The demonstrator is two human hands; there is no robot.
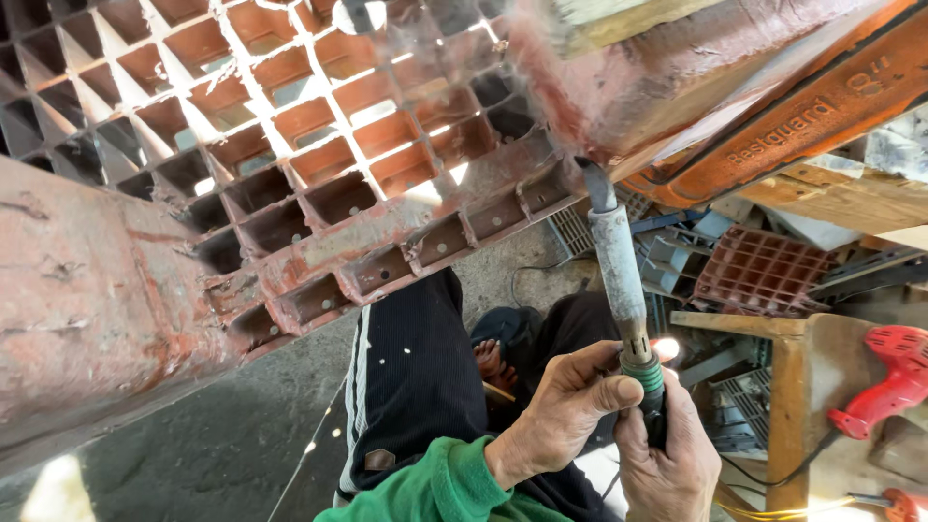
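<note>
Both hands, left (561, 411) & right (667, 459), grip a long grey metal torch tool w/ green collar (623, 290), tip at the rusty red metal grating (319, 164); best held steady.

Two hands (599, 425), one welding torch (622, 290), one red grating panel (290, 164), two red power drills (894, 377).
</note>
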